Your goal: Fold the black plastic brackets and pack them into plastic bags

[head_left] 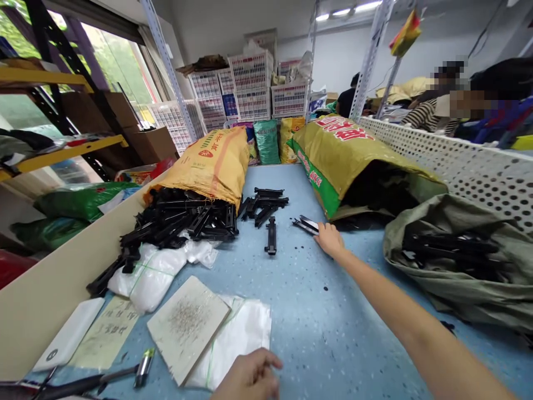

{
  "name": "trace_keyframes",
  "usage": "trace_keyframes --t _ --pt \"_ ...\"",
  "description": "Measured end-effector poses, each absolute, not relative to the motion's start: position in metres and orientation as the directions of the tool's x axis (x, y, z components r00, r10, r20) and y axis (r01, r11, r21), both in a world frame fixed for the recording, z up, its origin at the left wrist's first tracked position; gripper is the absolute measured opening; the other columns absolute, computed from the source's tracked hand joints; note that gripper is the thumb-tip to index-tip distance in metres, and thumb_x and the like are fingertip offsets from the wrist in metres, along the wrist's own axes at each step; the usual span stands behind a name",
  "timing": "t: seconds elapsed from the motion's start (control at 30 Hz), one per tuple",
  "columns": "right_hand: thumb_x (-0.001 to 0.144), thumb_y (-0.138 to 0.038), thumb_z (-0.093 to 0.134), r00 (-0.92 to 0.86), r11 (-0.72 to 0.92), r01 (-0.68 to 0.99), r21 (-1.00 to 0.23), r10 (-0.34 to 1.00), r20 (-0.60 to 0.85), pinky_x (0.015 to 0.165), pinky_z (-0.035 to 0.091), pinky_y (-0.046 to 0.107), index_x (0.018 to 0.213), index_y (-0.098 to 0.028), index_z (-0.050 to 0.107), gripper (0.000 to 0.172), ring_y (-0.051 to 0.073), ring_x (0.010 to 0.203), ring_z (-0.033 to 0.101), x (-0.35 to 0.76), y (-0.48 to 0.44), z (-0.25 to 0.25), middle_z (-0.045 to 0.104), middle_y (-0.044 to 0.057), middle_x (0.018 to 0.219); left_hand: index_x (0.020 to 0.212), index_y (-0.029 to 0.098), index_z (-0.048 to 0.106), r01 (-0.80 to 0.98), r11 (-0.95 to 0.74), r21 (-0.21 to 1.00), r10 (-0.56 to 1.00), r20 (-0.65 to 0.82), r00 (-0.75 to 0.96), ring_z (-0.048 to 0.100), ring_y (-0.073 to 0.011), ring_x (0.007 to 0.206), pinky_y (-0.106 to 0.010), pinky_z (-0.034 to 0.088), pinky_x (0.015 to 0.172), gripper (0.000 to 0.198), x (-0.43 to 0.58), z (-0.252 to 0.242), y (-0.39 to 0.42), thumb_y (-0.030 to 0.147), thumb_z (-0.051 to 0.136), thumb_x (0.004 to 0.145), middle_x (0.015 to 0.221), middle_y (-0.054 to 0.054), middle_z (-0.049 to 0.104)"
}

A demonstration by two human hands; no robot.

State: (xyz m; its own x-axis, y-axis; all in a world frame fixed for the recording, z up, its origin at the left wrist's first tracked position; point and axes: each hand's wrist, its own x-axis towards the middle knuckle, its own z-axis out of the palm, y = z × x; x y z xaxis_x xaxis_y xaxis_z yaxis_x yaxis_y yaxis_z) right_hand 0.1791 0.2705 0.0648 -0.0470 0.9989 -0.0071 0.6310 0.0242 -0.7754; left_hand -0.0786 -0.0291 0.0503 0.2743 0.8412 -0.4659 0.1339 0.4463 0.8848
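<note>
My right hand [328,239] reaches far across the blue table [316,311], fingers closed on a small black and silver part [306,224] lying by the mouth of the yellow-green sack [345,150]. My left hand [250,378] rests near the front edge with fingers curled loosely on clear plastic bags [241,333]; nothing shows in it. A single black plastic piece [271,235] lies at mid-table, with a small cluster of black pieces [263,203] behind it.
A yellow sack [208,166] spills a heap of black pieces [175,222] at left. An olive bag [458,255] of black parts lies right. A board [187,325], papers and a tool [144,368] lie in front. White perforated divider [458,161], with people beyond.
</note>
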Motion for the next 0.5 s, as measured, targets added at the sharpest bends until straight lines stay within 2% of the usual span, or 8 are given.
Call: trace_keyframes --t 0.1,0.2,0.23,0.27,0.33,0.4,0.47,0.5 --pt "0.089 -0.045 0.048 -0.151 -0.04 0.504 -0.863 0.979 -0.134 0.084 0.049 0.043 0.11 -0.009 0.058 0.042 0.031 0.105 0.059 0.172 0.231 0.057 0.065 0.021 0.108 0.113 0.019 0.061 -0.079 0.356 0.931 0.93 -0.345 0.127 0.059 -0.015 0.073 -0.028 0.046 0.072 0.046 -0.054 0.048 0.009 0.045 0.069 0.076 0.097 -0.008 0.066" --pt "0.094 -0.056 0.03 -0.353 -0.167 0.282 -0.945 0.898 -0.264 0.068 0.053 0.032 0.105 -0.012 0.062 0.055 0.021 0.082 0.066 0.161 0.158 0.042 0.07 0.015 0.095 0.131 0.021 0.048 -0.368 0.209 0.906 0.975 -0.22 0.013 0.058 -0.0238 0.107 -0.037 0.044 0.092 0.072 -0.033 0.046 0.038 0.057 0.069 0.073 0.129 -0.015 0.055" --pt "0.093 -0.059 0.031 -0.507 -0.36 0.058 -0.931 0.793 -0.338 0.067 0.052 0.029 0.105 -0.011 0.063 0.059 0.019 0.08 0.066 0.157 0.132 0.036 0.069 0.015 0.094 0.135 0.022 0.043 -0.464 0.174 0.868 0.983 -0.179 0.033 0.055 -0.0256 0.115 -0.039 0.042 0.097 0.078 -0.027 0.046 0.044 0.061 0.068 0.071 0.134 -0.016 0.051" --pt "0.09 -0.064 0.031 -0.645 -0.548 -0.085 -0.832 0.667 -0.374 0.064 0.051 0.026 0.105 -0.012 0.063 0.063 0.017 0.077 0.066 0.153 0.107 0.031 0.069 0.014 0.092 0.137 0.023 0.041 -0.543 0.167 0.823 0.986 -0.148 0.079 0.054 -0.0264 0.118 -0.04 0.042 0.099 0.081 -0.021 0.047 0.047 0.064 0.067 0.071 0.134 -0.016 0.052" --pt "0.086 -0.071 0.029 -0.797 -0.735 -0.112 -0.669 0.468 -0.381 0.057 0.048 0.023 0.103 -0.011 0.064 0.071 0.016 0.07 0.065 0.148 0.068 0.027 0.069 0.013 0.089 0.133 0.024 0.043 -0.631 0.188 0.753 0.981 -0.118 0.151 0.06 -0.0249 0.108 -0.04 0.046 0.093 0.077 -0.011 0.051 0.047 0.064 0.066 0.072 0.119 -0.012 0.06" --pt "0.085 -0.07 0.036 -0.775 -0.681 -0.05 -0.731 0.488 -0.401 0.06 0.049 0.027 0.095 -0.011 0.065 0.066 0.018 0.07 0.065 0.15 0.052 0.032 0.068 0.012 0.087 0.122 0.023 0.049 -0.621 0.194 0.76 0.981 -0.158 0.113 0.065 -0.0184 0.081 -0.032 0.052 0.076 0.063 -0.005 0.058 0.041 0.057 0.07 0.073 0.093 -0.005 0.064" --pt "0.088 -0.062 0.042 -0.602 -0.415 0.029 -0.909 0.719 -0.348 0.067 0.049 0.032 0.091 -0.015 0.064 0.052 0.021 0.077 0.064 0.156 0.054 0.046 0.067 0.009 0.085 0.112 0.021 0.053 -0.55 0.207 0.809 0.974 -0.226 0.034 0.058 -0.0117 0.059 -0.025 0.049 0.059 0.054 -0.003 0.064 0.033 0.05 0.073 0.072 0.074 0.002 0.058" --pt "0.09 -0.057 0.043 -0.499 -0.231 0.095 -0.968 0.83 -0.247 0.071 0.048 0.034 0.094 -0.017 0.063 0.044 0.021 0.081 0.062 0.16 0.059 0.053 0.066 0.008 0.087 0.109 0.019 0.053 -0.51 0.234 0.828 0.965 -0.263 0.017 0.054 -0.0099 0.053 -0.023 0.046 0.054 0.052 -0.002 0.067 0.029 0.048 0.074 0.071 0.068 0.004 0.055"
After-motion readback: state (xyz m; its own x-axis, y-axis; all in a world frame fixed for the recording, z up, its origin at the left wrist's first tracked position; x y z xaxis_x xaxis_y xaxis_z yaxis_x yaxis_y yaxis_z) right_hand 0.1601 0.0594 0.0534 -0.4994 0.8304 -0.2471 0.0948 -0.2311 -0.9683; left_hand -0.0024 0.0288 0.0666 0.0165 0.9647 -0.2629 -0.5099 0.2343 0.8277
